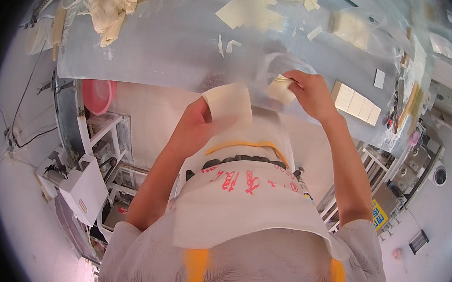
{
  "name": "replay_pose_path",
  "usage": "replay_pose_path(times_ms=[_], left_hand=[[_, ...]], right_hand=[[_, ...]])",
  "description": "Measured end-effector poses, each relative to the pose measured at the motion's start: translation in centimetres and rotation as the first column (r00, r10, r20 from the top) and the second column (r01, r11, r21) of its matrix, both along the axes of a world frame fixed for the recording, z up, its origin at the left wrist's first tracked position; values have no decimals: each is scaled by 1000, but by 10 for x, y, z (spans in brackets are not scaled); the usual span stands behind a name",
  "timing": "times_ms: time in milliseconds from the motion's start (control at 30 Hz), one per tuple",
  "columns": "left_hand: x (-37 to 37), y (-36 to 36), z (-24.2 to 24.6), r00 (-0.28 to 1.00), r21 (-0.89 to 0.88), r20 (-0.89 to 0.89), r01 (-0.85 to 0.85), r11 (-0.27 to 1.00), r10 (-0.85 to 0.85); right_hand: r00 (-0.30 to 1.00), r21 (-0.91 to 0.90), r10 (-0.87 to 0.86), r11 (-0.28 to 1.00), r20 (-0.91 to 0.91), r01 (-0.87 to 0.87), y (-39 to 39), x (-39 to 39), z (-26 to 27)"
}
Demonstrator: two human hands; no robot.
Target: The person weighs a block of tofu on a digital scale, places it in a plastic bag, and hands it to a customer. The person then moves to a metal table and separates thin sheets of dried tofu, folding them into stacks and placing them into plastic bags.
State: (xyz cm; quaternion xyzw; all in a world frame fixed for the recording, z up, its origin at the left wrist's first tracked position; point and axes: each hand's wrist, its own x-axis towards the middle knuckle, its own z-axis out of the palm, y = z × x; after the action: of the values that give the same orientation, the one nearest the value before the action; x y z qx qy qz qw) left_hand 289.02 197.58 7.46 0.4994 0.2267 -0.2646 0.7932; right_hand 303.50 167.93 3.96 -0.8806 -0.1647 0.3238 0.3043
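In front of my apron, my left hand (197,128) holds a squarish pale dough sheet or thin stack of sheets (231,101), partly blurred. My right hand (314,94) pinches a smaller folded bundle of dough sheets (281,89) by its upper edge, just over the front edge of the metal worktable (169,55). Behind that bundle lies what looks like a clear plastic bag (275,60) on the tabletop. To the right of my right hand, several cut stacks of dough wrappers (356,103) stand side by side in a row.
A heap of loose dough sheets (117,2) lies at the back left, with more scattered sheets (245,13) at the back middle. Bagged wrappers (350,29) and a small white card-like object (379,78) are at right. A pink basin (99,93) sits below the left edge.
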Motion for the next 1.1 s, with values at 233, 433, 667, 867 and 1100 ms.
replay_pose_path(times_ms=[233,433,667,867,1100], left_hand=[[-10,-11,2,997,66,-34,-71,995,73],[-11,-18,-6,997,53,18,-79,995,78],[-2,-17,4,998,54,-1,-60,997,60],[12,-17,17,993,-46,67,-91,995,94],[6,-16,14,987,-20,97,-125,992,127]], right_hand=[[992,111,76,992,-102,-64,3,39,-100],[995,-183,90,980,48,-80,26,36,-78],[925,369,-111,929,365,-34,56,-17,54],[826,416,-26,873,563,-256,84,-52,70],[755,407,-47,863,654,-299,83,-56,56]])
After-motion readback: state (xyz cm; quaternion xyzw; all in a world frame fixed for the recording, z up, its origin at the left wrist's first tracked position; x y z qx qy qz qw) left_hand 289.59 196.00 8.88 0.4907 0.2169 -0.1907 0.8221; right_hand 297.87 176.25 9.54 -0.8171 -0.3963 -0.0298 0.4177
